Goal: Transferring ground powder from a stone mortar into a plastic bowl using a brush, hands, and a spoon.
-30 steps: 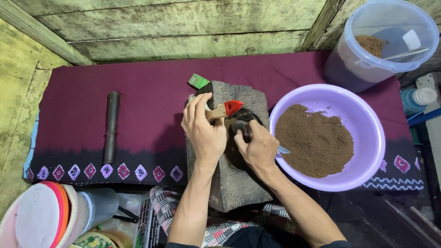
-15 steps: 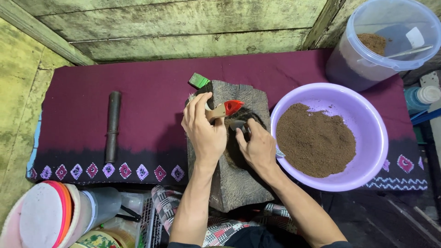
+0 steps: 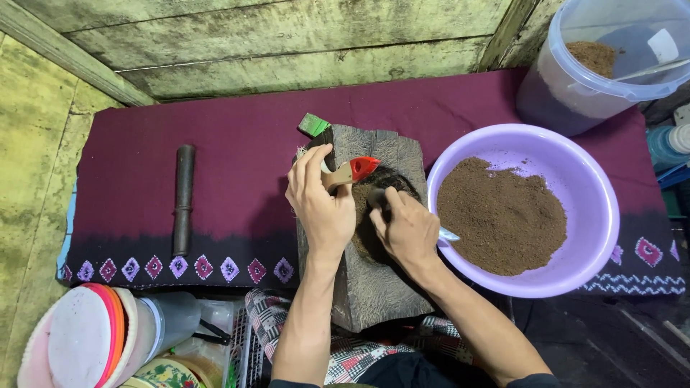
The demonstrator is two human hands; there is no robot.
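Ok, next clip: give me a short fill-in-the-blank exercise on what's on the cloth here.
1. The left hand holds a brush with a ____ band on its wooden handle.
2. The brown powder lies in a ____ basin.
3. Both hands work over a carved ____ block.
4. The dark rod lies to the ____ of the block.

Missing words: red; purple; wooden; left

Both bare forearms come up from the bottom of the frame and angle in toward each other, so the hands sit close together around the middle. Left hand (image 3: 321, 207) is back-up, fingers curled over in a closed grip, knuckles pointing toward the top of the frame. Right hand (image 3: 406, 228) is just beside it, slightly lower, also fisted tight with the wrist bent inward to the left.
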